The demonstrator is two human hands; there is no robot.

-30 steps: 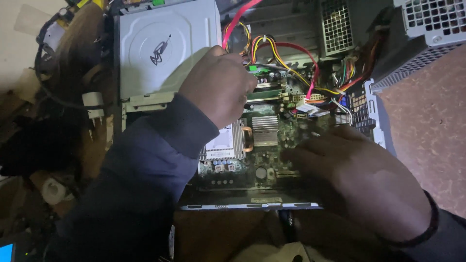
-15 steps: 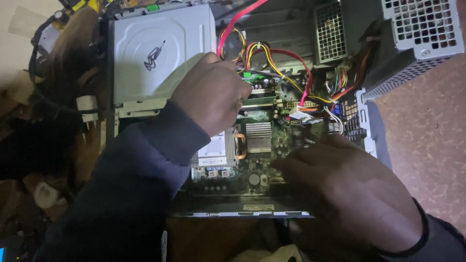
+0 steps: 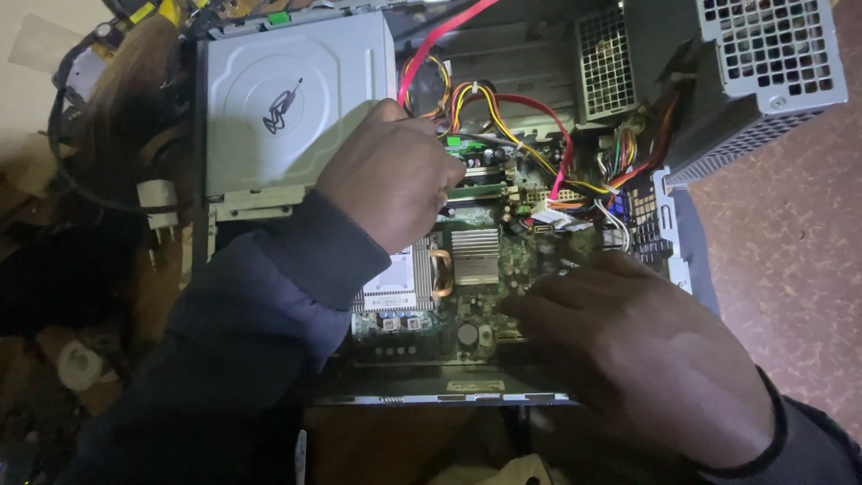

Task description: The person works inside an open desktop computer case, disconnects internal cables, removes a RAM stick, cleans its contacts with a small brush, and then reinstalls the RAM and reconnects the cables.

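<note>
An open desktop computer case [image 3: 449, 388] lies below me with its green motherboard [image 3: 503, 260] exposed. My left hand [image 3: 391, 171] is curled over the upper part of the board, fingers closed near the memory slots and a green clip [image 3: 460, 142]; what it grips is hidden. My right hand [image 3: 628, 341] rests flat on the lower right of the board, fingers spread and pointing left, holding nothing. A finned silver heatsink [image 3: 474, 255] sits between the two hands.
A grey optical drive [image 3: 287, 99] fills the case's upper left. Red, yellow and orange cables [image 3: 530, 117] run across the top. A perforated grey power supply [image 3: 763, 63] is tilted out at the upper right. Clutter and a white plug [image 3: 157, 199] lie left.
The view has shifted slightly. My right hand has slid a little left across the lower board. My left hand stays at the same spot by the memory slots.
</note>
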